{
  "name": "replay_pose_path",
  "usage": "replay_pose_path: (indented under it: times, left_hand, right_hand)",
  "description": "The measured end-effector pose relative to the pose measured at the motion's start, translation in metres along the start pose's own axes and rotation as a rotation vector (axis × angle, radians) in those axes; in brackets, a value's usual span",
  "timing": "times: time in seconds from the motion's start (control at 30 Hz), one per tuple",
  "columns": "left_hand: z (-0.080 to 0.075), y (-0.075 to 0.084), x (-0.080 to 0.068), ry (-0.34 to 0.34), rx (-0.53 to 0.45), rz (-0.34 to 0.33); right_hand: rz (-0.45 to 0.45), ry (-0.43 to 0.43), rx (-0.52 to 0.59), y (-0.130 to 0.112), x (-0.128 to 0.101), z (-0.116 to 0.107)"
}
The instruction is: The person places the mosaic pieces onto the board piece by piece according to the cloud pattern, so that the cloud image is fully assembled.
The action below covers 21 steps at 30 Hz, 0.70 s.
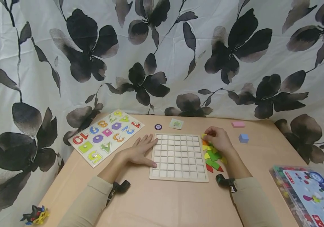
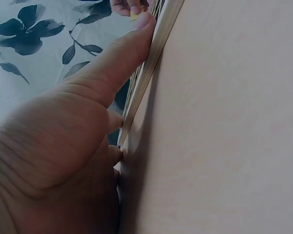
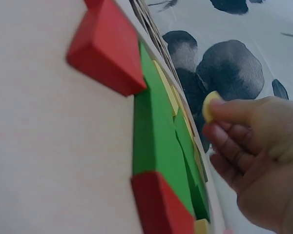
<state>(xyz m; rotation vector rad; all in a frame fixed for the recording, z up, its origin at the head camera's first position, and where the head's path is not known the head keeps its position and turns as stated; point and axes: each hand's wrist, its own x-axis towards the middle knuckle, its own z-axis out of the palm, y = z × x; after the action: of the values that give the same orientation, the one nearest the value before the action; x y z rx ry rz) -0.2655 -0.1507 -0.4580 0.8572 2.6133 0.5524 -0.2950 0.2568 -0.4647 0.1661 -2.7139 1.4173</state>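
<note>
Yellow piece (image 1: pixel 204 136) pinched in right hand (image 1: pixel 218 138) fingers, right of the grid tray's (image 1: pixel 178 156) far corner.
Left hand (image 1: pixel 139 151), fingers spread flat, should steady the tray's left edge on the bench (image 1: pixel 164 201); lift the piece well above the pile (image 1: pixel 212 157).

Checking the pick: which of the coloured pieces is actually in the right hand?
The small yellow piece, pinched by the right hand; the others lie on the table.

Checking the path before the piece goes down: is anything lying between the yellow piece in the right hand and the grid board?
Nothing visible. The right hand pinches the yellow piece at the grid board's right edge; the cells are bare.
</note>
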Motion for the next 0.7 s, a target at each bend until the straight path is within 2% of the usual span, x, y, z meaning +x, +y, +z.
replay_pose_path:
  times: [0.13, 0.33, 0.5, 0.7]
  left_hand:
    - [0.001, 0.0, 0.0, -0.001, 0.0, 0.0]
    - [0.0, 0.002, -0.001, -0.003, -0.012, 0.008]
    - [0.002, -0.001, -0.001, 0.009, -0.043, 0.028]
    - [0.0, 0.001, -0.001, 0.002, -0.016, 0.007]
  right_hand:
    - [-0.025, -0.004, 0.046, -0.012, -0.003, 0.0]
    - [-0.096, -0.019, 0.029, -0.034, -0.008, 0.003]
    - [-0.152, -0.034, 0.009, -0.05, -0.006, 0.016]
    - [-0.203, -0.068, 0.018, -0.067, 0.0, 0.033]
